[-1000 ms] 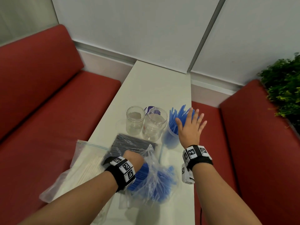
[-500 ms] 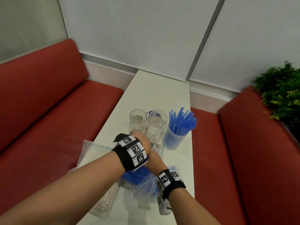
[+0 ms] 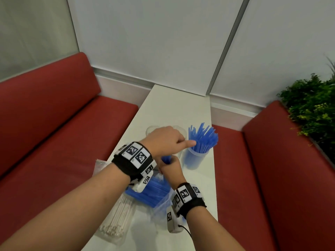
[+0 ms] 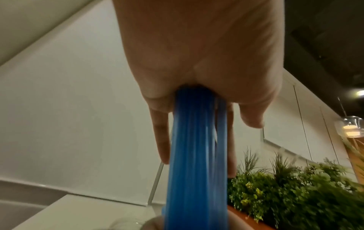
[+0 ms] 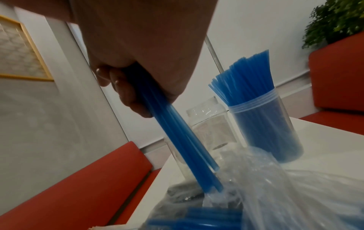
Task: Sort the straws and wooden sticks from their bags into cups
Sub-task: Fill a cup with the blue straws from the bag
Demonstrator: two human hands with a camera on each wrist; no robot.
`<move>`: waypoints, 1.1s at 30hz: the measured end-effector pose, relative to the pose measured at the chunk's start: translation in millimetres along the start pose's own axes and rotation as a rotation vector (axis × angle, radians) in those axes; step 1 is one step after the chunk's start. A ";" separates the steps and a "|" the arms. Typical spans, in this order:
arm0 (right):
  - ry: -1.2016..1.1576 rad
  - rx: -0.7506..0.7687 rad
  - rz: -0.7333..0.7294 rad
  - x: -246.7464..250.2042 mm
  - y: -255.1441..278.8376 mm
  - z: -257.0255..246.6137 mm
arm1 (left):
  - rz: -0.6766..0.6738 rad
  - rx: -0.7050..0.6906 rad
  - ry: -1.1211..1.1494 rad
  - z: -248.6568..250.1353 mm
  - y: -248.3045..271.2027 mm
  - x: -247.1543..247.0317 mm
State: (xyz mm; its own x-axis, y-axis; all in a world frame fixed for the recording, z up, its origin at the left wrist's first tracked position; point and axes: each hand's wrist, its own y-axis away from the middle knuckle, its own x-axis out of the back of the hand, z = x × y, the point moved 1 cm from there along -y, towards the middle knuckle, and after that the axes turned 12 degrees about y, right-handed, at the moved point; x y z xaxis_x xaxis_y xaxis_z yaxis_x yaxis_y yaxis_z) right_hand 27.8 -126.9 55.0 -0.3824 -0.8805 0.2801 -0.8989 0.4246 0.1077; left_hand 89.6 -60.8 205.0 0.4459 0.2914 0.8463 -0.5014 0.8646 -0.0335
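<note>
The right hand (image 3: 170, 169) grips a bunch of blue straws (image 5: 183, 140) in its curled fingers. The left hand (image 3: 163, 142) is just above it and holds the same bunch, with some fingers out straight along the straws. The bunch stands almost straight up, its low end by the open bag (image 3: 154, 194) under both hands. The cup of straws (image 3: 194, 158) is just beyond the hands, a bit to the right, so the right hand is nearer to it. I think the bunch only needs to go up and over the rim. Two clear cups (image 5: 208, 124) wait beside it on the counter (image 3: 174, 109). The wooden sticks (image 3: 119, 218) lie in their bag under the left arm
</note>
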 end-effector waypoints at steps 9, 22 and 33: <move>-0.228 0.172 0.069 49.1 4.3 -88.1 | 0.355 0.366 1.228 -50.7 5.2 -3.9; -0.306 0.304 0.068 54.4 20.0 -119.1 | -0.239 0.916 2.053 -35.9 10.8 -77.4; -0.255 0.247 0.037 56.6 27.9 -96.3 | -0.421 0.937 2.250 -45.2 14.2 -101.2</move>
State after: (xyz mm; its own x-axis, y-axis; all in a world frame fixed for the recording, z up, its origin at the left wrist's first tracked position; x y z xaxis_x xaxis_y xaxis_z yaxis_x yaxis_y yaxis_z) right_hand 1.7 -144.6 165.8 -0.4289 -0.9029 0.0289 -0.8961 0.4212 -0.1404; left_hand 70.9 -59.6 94.8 0.0122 0.5643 -0.8255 0.0047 0.8255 0.5644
